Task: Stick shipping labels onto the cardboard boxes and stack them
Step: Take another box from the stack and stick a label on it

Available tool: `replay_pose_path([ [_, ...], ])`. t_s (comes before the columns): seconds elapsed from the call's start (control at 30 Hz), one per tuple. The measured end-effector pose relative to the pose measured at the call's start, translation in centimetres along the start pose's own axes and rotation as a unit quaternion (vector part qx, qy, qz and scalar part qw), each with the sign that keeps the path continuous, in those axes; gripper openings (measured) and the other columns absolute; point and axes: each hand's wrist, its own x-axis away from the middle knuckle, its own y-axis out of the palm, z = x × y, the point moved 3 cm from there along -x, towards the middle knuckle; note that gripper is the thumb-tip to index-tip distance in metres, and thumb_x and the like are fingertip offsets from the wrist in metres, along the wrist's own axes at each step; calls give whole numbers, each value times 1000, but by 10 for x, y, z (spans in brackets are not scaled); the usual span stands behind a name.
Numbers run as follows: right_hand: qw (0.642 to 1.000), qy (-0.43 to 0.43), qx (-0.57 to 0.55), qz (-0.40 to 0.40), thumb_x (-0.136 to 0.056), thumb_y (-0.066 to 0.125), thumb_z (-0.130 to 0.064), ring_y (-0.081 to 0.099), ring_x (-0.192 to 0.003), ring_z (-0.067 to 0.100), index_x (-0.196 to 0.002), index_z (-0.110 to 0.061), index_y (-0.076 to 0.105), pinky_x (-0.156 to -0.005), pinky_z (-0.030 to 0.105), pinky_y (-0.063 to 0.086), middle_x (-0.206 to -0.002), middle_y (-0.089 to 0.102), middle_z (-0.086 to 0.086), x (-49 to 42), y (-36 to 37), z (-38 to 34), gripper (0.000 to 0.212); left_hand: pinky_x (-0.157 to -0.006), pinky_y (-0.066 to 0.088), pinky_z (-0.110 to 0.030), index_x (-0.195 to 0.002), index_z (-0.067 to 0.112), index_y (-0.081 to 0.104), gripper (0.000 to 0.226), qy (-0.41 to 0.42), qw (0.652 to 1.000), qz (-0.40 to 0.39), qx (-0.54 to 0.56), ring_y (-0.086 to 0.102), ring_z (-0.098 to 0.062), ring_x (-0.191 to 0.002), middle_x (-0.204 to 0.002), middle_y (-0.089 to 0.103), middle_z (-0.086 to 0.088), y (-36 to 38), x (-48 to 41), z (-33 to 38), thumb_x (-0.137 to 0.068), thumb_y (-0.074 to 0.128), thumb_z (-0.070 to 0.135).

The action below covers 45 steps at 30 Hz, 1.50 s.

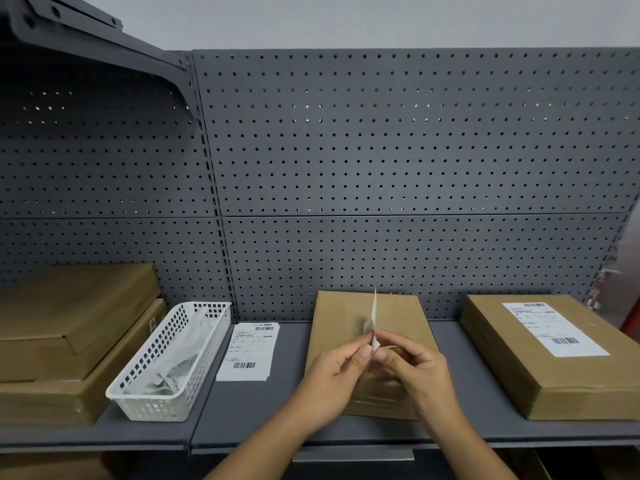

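**Label pinched over middle box**

Left hand [332, 375] and right hand [417, 370] both pinch a shipping label [374, 315], edge-on, print unreadable. Below, the middle box [343, 313] lies on the shelf [242, 410], its front hidden by the hands. Right: labelled box [512, 358]. Left: label stack [249, 351], white basket [194, 372], stacked boxes [69, 323] cut off.

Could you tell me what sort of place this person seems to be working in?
Most likely a packing or dispatch station. Grey shelving with a pegboard back holds cardboard boxes, the right box already bearing a shipping label, and printed labels lie beside a white basket.
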Motion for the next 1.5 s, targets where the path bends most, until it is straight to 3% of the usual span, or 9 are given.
replay_pose_path([
  [0.1, 1000, -12, 7, 1, -76, 81, -10, 74, -78, 31, -103, -14, 81, -67, 32, 64, -97, 77, 17, -1, 0, -1, 28, -112, 39, -13, -142, 24, 63, 36, 0, 1000, -5, 7, 54, 7, -133, -136, 66, 23, -1, 0, 3, -109, 49, 29],
  [0.37, 1000, -21, 6, -11, -74, 81, -13, 71, -77, 21, -108, -12, 79, -63, 31, 62, -90, 74, 12, -3, 0, 2, 34, -124, 34, -38, -145, 23, 61, 40, -23, 998, -40, 36, 50, -3, -141, -144, 63, 15, 3, 0, 2, -110, 44, 36],
  [0.5, 999, -25, -17, -16, -75, 80, -9, 69, -77, 20, -109, -9, 78, -60, 28, 60, -93, 70, 20, -4, -1, 4, 34, -124, 36, -46, -145, 24, 60, 40, -39, 996, -53, 59, 51, -7, -142, -144, 63, 13, 5, 0, 2, -111, 43, 37],
  [0.7, 999, -20, -23, -16, -75, 79, -10, 67, -79, 21, -108, -8, 77, -60, 28, 60, -93, 68, 23, -6, -1, 7, 33, -125, 33, -45, -145, 25, 61, 40, -50, 994, -61, 72, 50, -5, -142, -145, 62, 16, 6, -1, 2, -109, 45, 35],
  [0.93, 999, -17, -29, -22, -75, 79, -12, 61, -76, 24, -106, -7, 75, -57, 29, 58, -85, 66, 11, -8, -3, 8, 31, -126, 30, -48, -147, 23, 58, 44, -47, 992, -82, 79, 46, -8, -146, -150, 58, 14, 8, 0, 4, -108, 44, 38],
  [1.07, 1000, -11, -20, -21, -75, 83, -20, 62, -78, 24, -103, -10, 76, -58, 29, 58, -85, 68, 8, -8, -3, 8, 31, -126, 30, -47, -148, 23, 57, 45, -44, 992, -89, 76, 46, -8, -146, -151, 57, 12, 8, 2, 7, -108, 44, 41],
  [1.2, 1000, -7, -19, -16, -70, 91, -44, 62, -79, 22, -105, -14, 76, -59, 31, 58, -86, 67, 7, -6, -2, 7, 49, -127, 29, -47, -150, 22, 54, 46, -42, 992, -93, 70, 44, -9, -147, -153, 56, 11, 8, 3, 9, -110, 42, 41],
  [1.33, 999, -5, -29, -16, -81, 79, -21, 61, -84, 29, -109, -12, 73, -62, 34, 58, -93, 64, 22, -4, -1, 8, 30, -126, 30, -46, -150, 23, 54, 44, -38, 994, -82, 53, 46, -7, -146, -151, 58, 12, 8, 3, 11, -112, 39, 38],
  [1.5, 1000, -20, -9, 0, -87, 74, -23, 66, -89, 39, -118, -23, 69, -68, 45, 60, -97, 68, 17, 2, 4, 4, 31, -124, 34, -39, -148, 25, 55, 41, -14, 997, -70, 41, 49, -8, -144, -147, 60, 14, 12, 2, 17, -114, 34, 30],
])
